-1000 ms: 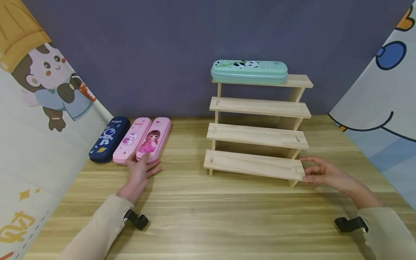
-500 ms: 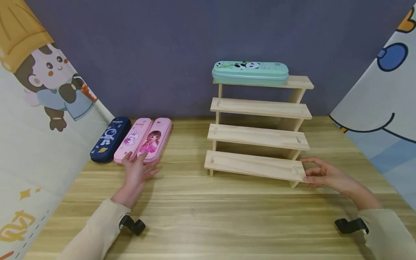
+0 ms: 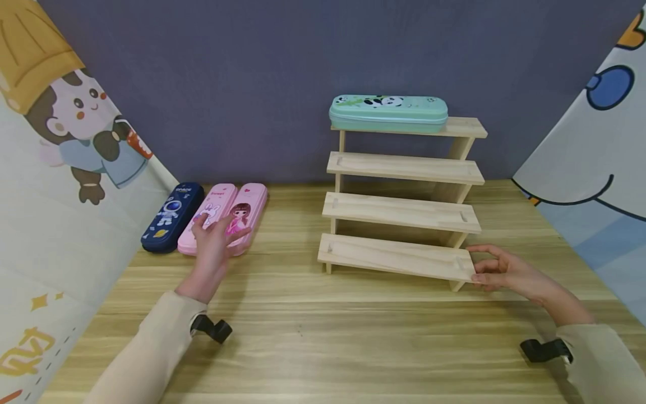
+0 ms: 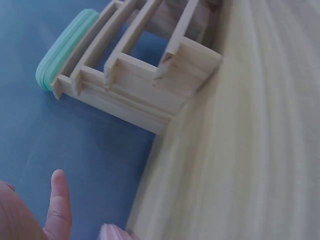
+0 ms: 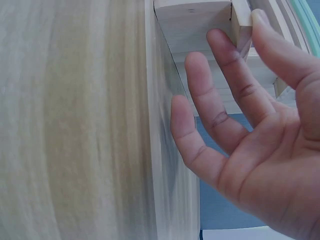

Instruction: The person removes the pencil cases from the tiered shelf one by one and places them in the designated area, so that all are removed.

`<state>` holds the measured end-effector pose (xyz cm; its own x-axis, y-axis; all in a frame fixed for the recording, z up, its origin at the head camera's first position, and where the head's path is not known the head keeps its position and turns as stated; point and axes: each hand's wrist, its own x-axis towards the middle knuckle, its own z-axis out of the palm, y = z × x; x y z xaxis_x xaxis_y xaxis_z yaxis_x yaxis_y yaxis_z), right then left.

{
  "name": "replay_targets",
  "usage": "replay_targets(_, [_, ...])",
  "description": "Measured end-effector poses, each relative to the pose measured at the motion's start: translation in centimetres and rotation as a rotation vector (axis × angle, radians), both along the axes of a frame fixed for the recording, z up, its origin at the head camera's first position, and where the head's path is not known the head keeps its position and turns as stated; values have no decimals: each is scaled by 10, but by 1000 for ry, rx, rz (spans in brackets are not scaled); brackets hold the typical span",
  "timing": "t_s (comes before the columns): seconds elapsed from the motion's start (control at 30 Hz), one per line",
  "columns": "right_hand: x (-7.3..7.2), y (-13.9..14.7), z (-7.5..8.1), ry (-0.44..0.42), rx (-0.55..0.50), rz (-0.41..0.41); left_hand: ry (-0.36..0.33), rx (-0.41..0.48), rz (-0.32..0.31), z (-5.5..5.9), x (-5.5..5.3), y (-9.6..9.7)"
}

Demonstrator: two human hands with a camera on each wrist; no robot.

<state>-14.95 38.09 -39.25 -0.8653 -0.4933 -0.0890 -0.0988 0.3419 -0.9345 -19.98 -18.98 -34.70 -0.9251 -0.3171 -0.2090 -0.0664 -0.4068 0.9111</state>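
Observation:
My left hand point(image 3: 212, 252) is over the near ends of two pink pencil cases, its fingers spread. One pink pencil case with a rabbit point(image 3: 189, 241) lies beside the pink pencil case with a doll point(image 3: 254, 202). Whether the fingers touch either case I cannot tell. In the left wrist view one finger point(image 4: 59, 207) points up straight. My right hand point(image 3: 510, 275) pinches the right end of the lowest board of a stepped wooden rack point(image 3: 393, 255), thumb above and index finger below. A mint pencil case with pandas point(image 3: 388, 115) lies on the top step.
A navy pencil case with an astronaut point(image 3: 169, 216) lies left of the pink ones, near the printed left side cloth point(image 3: 75, 235). A dark blue-grey backdrop point(image 3: 252, 101) closes the rear. Wood-grain table point(image 3: 313, 342) stretches in front of the rack.
My left hand first drew back slightly from the pink pencil cases, then came forward and farther over them. My right hand stays at the rack's lowest board.

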Motion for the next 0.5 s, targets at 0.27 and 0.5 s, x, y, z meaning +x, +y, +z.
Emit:
replay_targets(0.27, [0,-1,0,-11,8,-22,11,49,-35,17,-20,21])
replay_targets(0.5, [0,-1,1,-17,5,-25,78,42,-87,27,-35,41])
